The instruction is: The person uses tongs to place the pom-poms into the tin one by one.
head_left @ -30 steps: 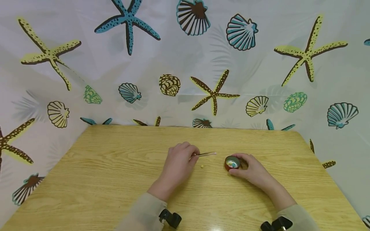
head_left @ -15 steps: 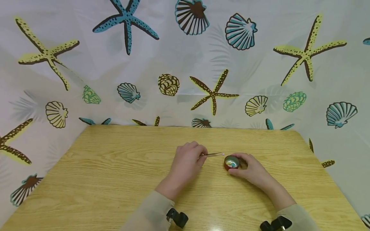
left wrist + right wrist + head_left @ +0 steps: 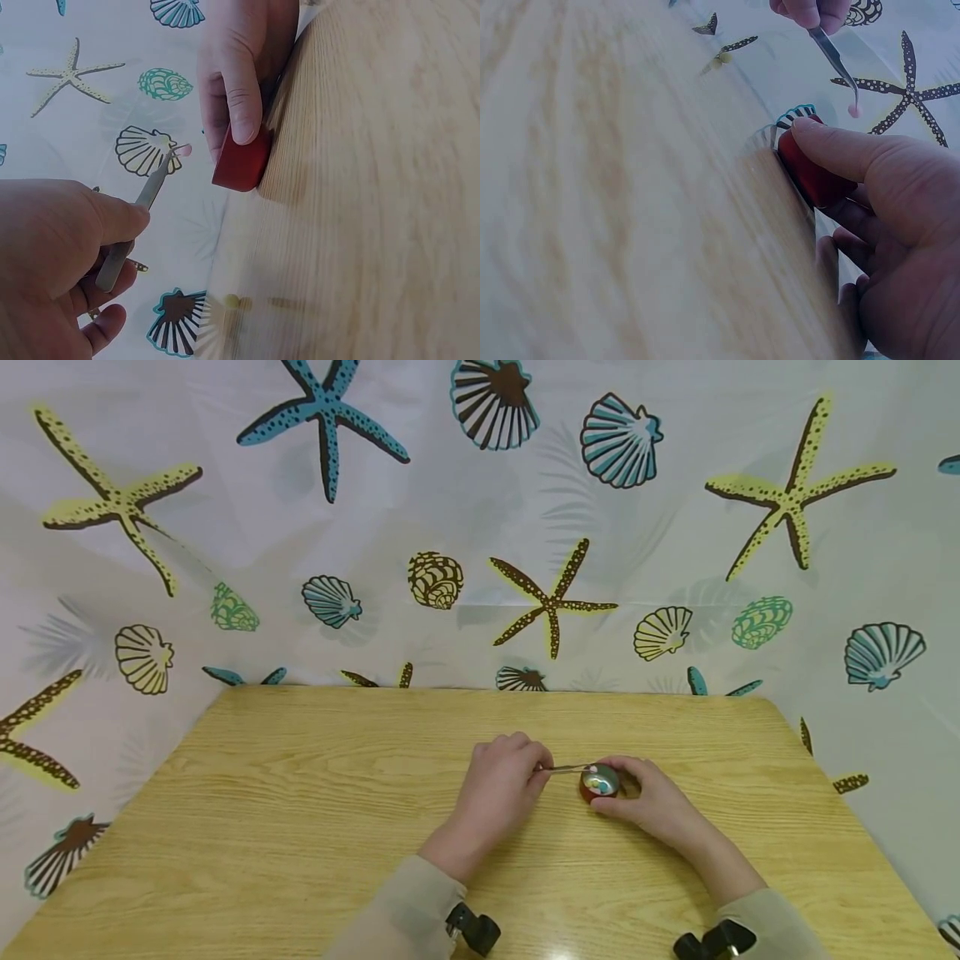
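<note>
My left hand pinches a pair of metal tweezers between thumb and fingers. At the tweezers' tip is a small pink bead, which in the head view is over the near-left part of a tin's opening. That small round tin, red outside and silvery inside, stands upright on the table. My right hand grips it from the right, thumb on the near side. Several small yellow, blue and pale pieces lie inside. A yellow bead rests on the table; the left hand hides it in the head view.
The wood-grain table reaches back to a pale hanging cloth printed with starfish and shells. The same cloth rises at both sides. A black wrist camera sits on the left sleeve, another on the right.
My left hand has moved right, carrying the tweezers and pink bead from left of the tin to its opening. The yellow bead has gone behind that hand in the head view. The right hand stays put.
</note>
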Motion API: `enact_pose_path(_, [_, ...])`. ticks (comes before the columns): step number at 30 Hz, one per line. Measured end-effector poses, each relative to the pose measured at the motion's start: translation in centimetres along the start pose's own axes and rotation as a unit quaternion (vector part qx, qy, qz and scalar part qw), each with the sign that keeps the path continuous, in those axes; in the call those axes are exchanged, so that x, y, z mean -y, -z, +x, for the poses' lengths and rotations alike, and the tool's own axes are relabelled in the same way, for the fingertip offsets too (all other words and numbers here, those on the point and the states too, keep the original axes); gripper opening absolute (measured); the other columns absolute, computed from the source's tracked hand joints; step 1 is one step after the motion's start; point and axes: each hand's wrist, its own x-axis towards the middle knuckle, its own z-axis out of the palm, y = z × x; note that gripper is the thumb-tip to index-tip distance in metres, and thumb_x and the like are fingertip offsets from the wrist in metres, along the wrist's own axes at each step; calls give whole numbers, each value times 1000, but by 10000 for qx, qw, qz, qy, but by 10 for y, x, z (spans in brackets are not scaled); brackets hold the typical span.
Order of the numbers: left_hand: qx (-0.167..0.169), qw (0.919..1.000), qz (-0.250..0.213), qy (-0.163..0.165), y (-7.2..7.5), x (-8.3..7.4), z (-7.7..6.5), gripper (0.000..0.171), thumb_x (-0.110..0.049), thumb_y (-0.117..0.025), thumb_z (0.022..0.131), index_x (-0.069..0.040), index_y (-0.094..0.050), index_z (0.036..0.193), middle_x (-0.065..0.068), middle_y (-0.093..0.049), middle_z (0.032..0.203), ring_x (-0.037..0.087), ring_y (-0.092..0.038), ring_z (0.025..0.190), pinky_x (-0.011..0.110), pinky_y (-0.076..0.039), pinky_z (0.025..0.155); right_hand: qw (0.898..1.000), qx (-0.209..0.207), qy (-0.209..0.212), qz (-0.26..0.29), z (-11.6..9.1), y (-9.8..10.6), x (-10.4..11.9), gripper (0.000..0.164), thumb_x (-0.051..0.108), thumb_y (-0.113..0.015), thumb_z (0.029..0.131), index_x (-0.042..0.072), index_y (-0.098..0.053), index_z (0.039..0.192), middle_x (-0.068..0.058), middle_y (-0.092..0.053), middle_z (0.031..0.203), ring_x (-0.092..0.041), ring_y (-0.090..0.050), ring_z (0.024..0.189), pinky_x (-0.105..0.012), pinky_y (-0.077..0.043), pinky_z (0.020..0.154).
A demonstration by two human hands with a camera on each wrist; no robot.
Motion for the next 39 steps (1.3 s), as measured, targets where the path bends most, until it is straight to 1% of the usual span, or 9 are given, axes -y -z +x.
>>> enact_pose_path(4, [113, 9999, 41, 30, -2, -2, 0, 4, -19, -81, 104, -19, -80, 108, -5, -69, 100, 19, -63, 95, 48, -50, 98, 10000, 16, -39, 39, 0, 0, 0, 66, 37, -90, 97, 10, -64, 151, -17, -59, 152, -40, -48, 147, -64, -33, 124])
enact_pose_path(12, [209, 9997, 122, 42, -5, -6, 1, 3, -22, -80, 106, -20, -80, 108, -6, -69, 101, 19, -64, 97, 47, -50, 97, 10000, 16, -17, 49, 0, 0, 0, 67, 36, -90, 97, 9, -63, 151, -17, -59, 152, -40, -49, 147, -65, -32, 124])
enact_pose_path(19, [181, 9997, 134, 28, -7, -6, 1, 5, -22, -82, 104, -20, -80, 108, -5, -69, 99, 19, -63, 95, 48, -50, 98, 10000, 4, 51, 54, 0, -1, 0, 65, 35, -90, 97, 9, -64, 150, -16, -60, 150, -39, -50, 145, -65, -33, 124])
enact_pose_path(31, [122, 9998, 161, -5, -10, -6, 1, 4, -23, -81, 105, -20, -80, 108, -6, -69, 100, 19, -65, 95, 47, -50, 95, 10000, -14, 37, 26, -1, 0, 3, 66, 36, -90, 96, 8, -63, 150, -16, -61, 149, -39, -50, 145, -65, -32, 124])
enact_pose_path(39, [12, 9999, 132, 44, -6, -4, 0, 4, -20, -82, 103, -20, -80, 106, -6, -70, 100, 18, -65, 94, 48, -51, 94, 10000, -8, 48, 47, -1, 0, 1, 67, 36, -90, 97, 8, -63, 151, -18, -59, 151, -41, -48, 147, -65, -32, 124])
